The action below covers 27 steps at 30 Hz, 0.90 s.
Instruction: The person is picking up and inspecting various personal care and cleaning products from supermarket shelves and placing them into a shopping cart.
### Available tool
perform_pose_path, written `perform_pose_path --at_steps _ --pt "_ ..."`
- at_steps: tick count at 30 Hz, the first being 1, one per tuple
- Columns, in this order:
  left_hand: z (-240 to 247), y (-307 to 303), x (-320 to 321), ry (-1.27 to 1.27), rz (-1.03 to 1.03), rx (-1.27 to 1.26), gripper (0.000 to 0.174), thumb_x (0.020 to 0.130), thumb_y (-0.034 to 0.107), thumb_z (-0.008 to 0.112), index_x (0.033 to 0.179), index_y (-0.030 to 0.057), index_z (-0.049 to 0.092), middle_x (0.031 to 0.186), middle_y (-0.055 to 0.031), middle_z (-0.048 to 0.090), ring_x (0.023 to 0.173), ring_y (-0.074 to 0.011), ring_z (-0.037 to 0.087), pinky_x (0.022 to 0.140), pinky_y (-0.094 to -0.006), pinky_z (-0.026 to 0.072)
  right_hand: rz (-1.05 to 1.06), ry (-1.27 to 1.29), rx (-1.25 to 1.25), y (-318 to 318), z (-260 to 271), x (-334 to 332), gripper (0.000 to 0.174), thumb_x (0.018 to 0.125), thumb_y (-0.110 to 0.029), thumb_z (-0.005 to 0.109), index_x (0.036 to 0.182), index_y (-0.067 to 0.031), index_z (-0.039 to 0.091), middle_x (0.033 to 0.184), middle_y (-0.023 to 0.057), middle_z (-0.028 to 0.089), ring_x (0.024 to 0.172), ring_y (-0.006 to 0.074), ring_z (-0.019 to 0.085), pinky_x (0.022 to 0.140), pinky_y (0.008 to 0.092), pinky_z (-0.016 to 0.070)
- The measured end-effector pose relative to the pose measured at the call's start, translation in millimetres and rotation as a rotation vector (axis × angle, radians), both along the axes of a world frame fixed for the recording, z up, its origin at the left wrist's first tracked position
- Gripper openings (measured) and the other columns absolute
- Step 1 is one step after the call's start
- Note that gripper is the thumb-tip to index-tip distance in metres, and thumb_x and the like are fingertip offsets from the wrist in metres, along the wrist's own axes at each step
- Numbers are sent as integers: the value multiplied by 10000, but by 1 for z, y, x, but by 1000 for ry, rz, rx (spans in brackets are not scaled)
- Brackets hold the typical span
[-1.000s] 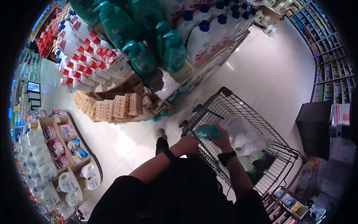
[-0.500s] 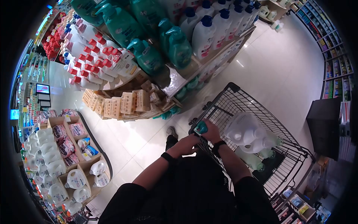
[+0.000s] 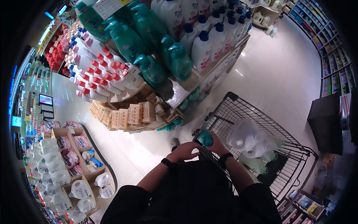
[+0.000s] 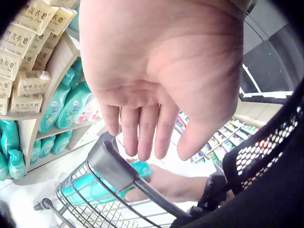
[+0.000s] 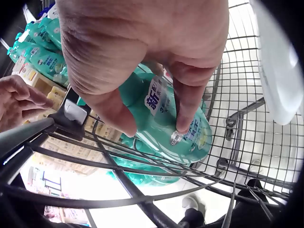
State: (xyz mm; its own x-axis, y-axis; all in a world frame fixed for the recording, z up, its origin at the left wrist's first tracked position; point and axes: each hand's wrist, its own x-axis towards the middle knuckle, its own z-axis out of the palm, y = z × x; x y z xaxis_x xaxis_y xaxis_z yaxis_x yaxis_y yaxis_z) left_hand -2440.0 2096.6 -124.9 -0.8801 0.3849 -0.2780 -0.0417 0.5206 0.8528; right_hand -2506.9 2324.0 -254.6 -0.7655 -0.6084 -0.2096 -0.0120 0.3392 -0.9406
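Observation:
In the right wrist view my right hand grips a teal bottle between thumb and fingers, inside the wire cart against its side wall. The head view shows the same right hand and bottle at the cart's near left end. My left hand is beside the cart's corner, palm showing and fingers extended in the left wrist view, holding nothing. Below those fingers is the black corner of the cart. Large clear-white jugs and pale green bottles lie in the cart.
A display shelf ahead holds teal pump bottles, white bottles with red caps and wrapped soap bars. At the left is a bin of jugs and pink packs. A dark box stands right of the cart; pale floor lies beyond it.
The teal bottle has moved left and down in the cart with my right hand. My left hand has come off the cart's edge area, its fingers now loosely extended. The head view has shifted.

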Motion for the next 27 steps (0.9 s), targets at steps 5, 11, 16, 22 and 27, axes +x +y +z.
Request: perform_pose_path --at_steps 5,11,16,22,27 --pt "31 -31 -21 182 340 -115 238 828 182 682 1015 37 662 988 -128 682 954 -303 646 850 -372 507 -30 -90 80 8 -11 7 981 590 -123 758 1434 24 279 1327 253 489 1252 380 488 1069 401 388" --pt "69 -58 -59 175 554 -176 289 813 164 698 1055 19 638 983 -128 686 915 -271 668 814 -363 516 -2 -95 93 12 10 2 955 591 -111 772 1412 27 304 1262 227 554 1223 352 526 1031 384 415" --pt "82 -78 -106 343 733 -167 359 796 156 727 1101 13 603 976 -144 679 908 -268 665 827 -356 512 -87 -62 182 9 31 4 853 614 -135 778 1346 39 376 1169 273 590 1141 411 564 986 426 445" --pt "91 -82 -185 570 923 -233 593 753 171 788 1232 -23 498 1163 -184 584 1081 -304 580 937 -367 449 32 -44 439 47 79 11 633 759 -134 666 1327 22 433 1099 275 622 1048 419 600 907 465 476" --pt "80 -84 -245 674 919 -118 780 707 216 828 1310 -65 422 1238 -225 537 1149 -330 533 993 -386 403 -232 -24 406 93 108 58 412 760 -12 541 1165 -47 605 1050 183 673 992 361 638 853 430 502"
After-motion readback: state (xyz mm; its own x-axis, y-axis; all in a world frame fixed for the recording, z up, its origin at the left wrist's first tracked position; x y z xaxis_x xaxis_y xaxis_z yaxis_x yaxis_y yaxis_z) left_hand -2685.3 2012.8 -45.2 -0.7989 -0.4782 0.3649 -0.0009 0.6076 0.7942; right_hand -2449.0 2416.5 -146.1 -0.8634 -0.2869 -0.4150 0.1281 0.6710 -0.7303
